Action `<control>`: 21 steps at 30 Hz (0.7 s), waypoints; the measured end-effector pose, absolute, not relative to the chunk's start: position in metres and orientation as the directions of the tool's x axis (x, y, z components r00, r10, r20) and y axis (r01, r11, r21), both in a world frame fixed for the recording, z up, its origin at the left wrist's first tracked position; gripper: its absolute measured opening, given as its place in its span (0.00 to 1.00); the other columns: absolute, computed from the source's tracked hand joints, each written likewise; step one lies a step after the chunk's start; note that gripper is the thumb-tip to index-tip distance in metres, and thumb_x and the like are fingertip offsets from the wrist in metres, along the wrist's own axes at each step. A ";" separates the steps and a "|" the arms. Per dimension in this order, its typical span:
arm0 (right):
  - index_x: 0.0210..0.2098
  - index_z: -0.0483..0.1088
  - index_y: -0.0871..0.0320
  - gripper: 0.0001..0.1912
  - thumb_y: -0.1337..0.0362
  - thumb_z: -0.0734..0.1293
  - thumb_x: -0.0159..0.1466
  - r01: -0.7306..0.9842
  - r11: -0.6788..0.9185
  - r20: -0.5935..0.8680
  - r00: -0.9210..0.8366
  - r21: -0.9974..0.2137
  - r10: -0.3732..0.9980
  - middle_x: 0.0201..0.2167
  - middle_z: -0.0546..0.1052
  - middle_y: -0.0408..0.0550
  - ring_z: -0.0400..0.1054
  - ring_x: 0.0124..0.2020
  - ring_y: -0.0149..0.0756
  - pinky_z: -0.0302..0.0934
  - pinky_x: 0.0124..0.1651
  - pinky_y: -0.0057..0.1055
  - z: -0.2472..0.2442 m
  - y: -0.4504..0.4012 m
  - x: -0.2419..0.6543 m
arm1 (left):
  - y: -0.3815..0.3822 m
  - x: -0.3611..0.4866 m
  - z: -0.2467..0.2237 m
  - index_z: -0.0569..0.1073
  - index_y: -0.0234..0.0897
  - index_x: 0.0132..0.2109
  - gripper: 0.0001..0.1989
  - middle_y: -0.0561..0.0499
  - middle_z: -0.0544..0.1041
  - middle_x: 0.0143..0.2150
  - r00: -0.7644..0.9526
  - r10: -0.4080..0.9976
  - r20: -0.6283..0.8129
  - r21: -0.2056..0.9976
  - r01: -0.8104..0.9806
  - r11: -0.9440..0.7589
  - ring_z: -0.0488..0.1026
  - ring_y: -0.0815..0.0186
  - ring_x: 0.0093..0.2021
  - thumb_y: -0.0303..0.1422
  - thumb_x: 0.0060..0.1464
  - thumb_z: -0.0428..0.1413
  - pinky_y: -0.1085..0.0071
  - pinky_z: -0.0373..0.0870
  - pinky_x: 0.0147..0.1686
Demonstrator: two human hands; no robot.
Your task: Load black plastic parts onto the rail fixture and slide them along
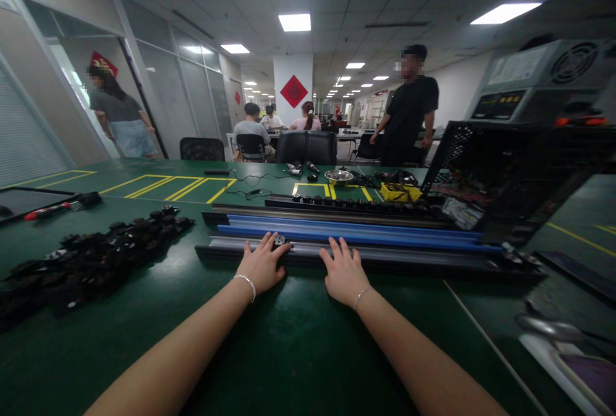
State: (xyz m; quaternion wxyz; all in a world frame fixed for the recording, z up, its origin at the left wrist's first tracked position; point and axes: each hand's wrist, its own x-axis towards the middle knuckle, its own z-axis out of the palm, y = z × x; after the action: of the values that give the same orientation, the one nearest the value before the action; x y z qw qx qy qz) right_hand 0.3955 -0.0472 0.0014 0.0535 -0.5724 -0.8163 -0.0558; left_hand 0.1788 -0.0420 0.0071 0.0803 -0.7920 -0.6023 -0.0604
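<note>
My left hand (260, 266) rests on the near edge of a long dark rail (409, 258), fingers spread, beside a small metal-and-black part (280, 241) on the rail. My right hand (344, 273) lies on the same rail farther right, its fingers apart. Neither hand is wrapped round anything. Behind the fingers runs a long blue strip (385, 232), parallel to the rail. More dark strips lie beyond it. At the rail's right end sit some small metal parts (513, 255).
A pile of black parts (110, 249) covers the left of the green table (289, 352). An opened computer case (510, 172) stands at the right. Farther back are a metal bowl (339, 176), a yellow object (400, 192) and cables. Several people are beyond the table.
</note>
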 end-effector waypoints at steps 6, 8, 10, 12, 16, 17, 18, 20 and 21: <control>0.58 0.54 0.54 0.30 0.63 0.58 0.55 0.943 0.332 0.140 -0.333 0.025 0.933 0.64 0.45 0.56 0.33 0.63 0.55 0.36 0.56 0.54 0.003 -0.048 0.395 | -0.043 0.168 0.009 0.56 0.53 0.59 0.29 0.47 0.50 0.66 0.230 0.957 0.177 -0.052 0.973 -0.224 0.41 0.53 0.65 0.39 0.49 0.49 0.38 0.47 0.53; 0.58 0.54 0.54 0.30 0.63 0.58 0.55 0.941 0.336 0.148 -0.336 0.024 0.930 0.64 0.45 0.56 0.33 0.63 0.55 0.36 0.56 0.54 0.002 -0.047 0.395 | -0.043 0.163 0.010 0.56 0.53 0.59 0.28 0.48 0.49 0.66 0.221 0.960 0.171 -0.053 0.975 -0.215 0.42 0.52 0.65 0.39 0.49 0.48 0.39 0.47 0.53; 0.58 0.54 0.54 0.30 0.63 0.57 0.55 0.940 0.339 0.148 -0.339 0.024 0.929 0.64 0.45 0.56 0.33 0.63 0.55 0.36 0.56 0.55 0.001 -0.047 0.395 | -0.044 0.157 0.011 0.56 0.52 0.59 0.28 0.48 0.49 0.66 0.213 0.963 0.166 -0.054 0.977 -0.207 0.42 0.52 0.65 0.38 0.49 0.48 0.39 0.47 0.53; 0.58 0.54 0.54 0.31 0.63 0.58 0.55 0.940 0.340 0.147 -0.339 0.023 0.929 0.64 0.45 0.56 0.33 0.63 0.55 0.36 0.56 0.55 0.000 -0.047 0.395 | -0.044 0.153 0.012 0.56 0.52 0.59 0.28 0.48 0.50 0.66 0.206 0.965 0.164 -0.054 0.978 -0.200 0.42 0.52 0.65 0.39 0.49 0.48 0.39 0.47 0.53; 0.58 0.54 0.53 0.31 0.63 0.58 0.55 0.942 0.335 0.147 -0.334 0.019 0.931 0.64 0.45 0.56 0.33 0.63 0.55 0.35 0.56 0.54 0.001 -0.047 0.395 | -0.043 0.148 0.011 0.57 0.52 0.59 0.28 0.47 0.50 0.66 0.198 0.967 0.162 -0.054 0.980 -0.192 0.42 0.52 0.65 0.39 0.49 0.48 0.39 0.47 0.54; 0.58 0.54 0.54 0.31 0.63 0.58 0.55 0.942 0.335 0.148 -0.334 0.018 0.931 0.64 0.45 0.56 0.33 0.63 0.55 0.35 0.56 0.54 0.001 -0.047 0.395 | -0.043 0.147 0.010 0.57 0.52 0.59 0.28 0.47 0.50 0.66 0.201 0.966 0.165 -0.054 0.979 -0.195 0.43 0.52 0.65 0.39 0.49 0.48 0.39 0.47 0.53; 0.58 0.54 0.54 0.30 0.63 0.58 0.55 0.942 0.335 0.147 -0.334 0.019 0.931 0.64 0.45 0.56 0.33 0.63 0.55 0.35 0.56 0.54 0.001 -0.047 0.395 | -0.043 0.146 0.010 0.57 0.52 0.59 0.28 0.47 0.49 0.66 0.203 0.965 0.168 -0.055 0.979 -0.197 0.43 0.52 0.65 0.39 0.49 0.48 0.39 0.47 0.53; 0.58 0.54 0.54 0.30 0.63 0.57 0.55 0.941 0.338 0.143 -0.337 0.018 0.931 0.64 0.45 0.56 0.33 0.63 0.54 0.35 0.56 0.54 0.001 -0.047 0.395 | -0.042 0.144 0.009 0.57 0.52 0.59 0.28 0.47 0.49 0.66 0.206 0.963 0.175 -0.055 0.978 -0.200 0.43 0.53 0.65 0.39 0.49 0.48 0.39 0.47 0.53; 0.58 0.54 0.54 0.30 0.63 0.57 0.55 0.940 0.340 0.143 -0.338 0.016 0.930 0.64 0.45 0.56 0.33 0.63 0.54 0.35 0.56 0.54 0.000 -0.047 0.396 | -0.042 0.143 0.009 0.57 0.52 0.59 0.28 0.48 0.49 0.66 0.206 0.962 0.177 -0.055 0.978 -0.200 0.43 0.53 0.65 0.39 0.49 0.48 0.39 0.47 0.53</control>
State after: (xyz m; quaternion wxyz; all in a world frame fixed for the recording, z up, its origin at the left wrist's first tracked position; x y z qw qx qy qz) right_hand 0.3956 -0.0467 0.0004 0.0541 -0.5726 -0.8167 -0.0478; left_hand 0.1427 -0.0422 0.0089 0.0774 -0.7728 -0.6278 -0.0514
